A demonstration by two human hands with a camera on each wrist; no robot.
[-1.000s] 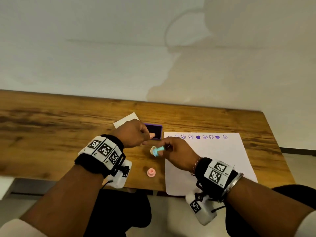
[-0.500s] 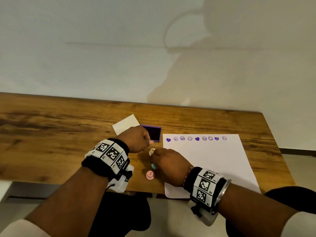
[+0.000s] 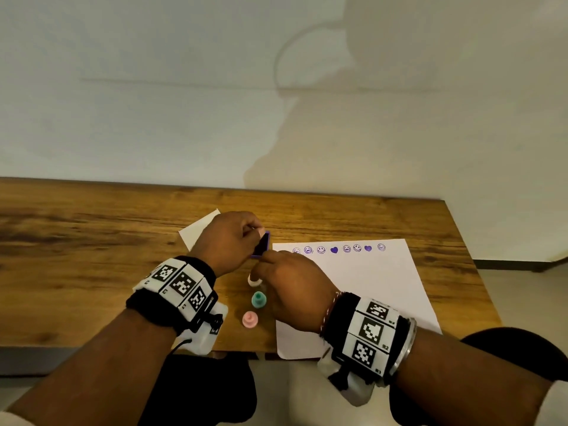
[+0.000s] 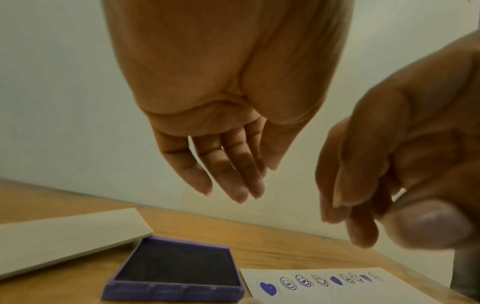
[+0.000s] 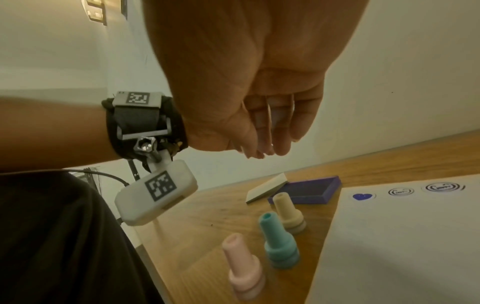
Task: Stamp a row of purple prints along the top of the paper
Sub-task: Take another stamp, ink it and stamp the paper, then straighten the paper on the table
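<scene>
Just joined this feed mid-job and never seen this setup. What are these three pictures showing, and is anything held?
No machine here: a person's two bare hands, with a camera on the head and one on each wrist. The wide picture is the head view; the others look along each hand. On the table lie a white paper with a row of purple prints, an open purple ink pad and a white lid. Upright stand a pink stamp, a teal stamp and a cream stamp. The left hand hovers over the pad; the right hand is beside the stamps. Neither holds anything.
</scene>
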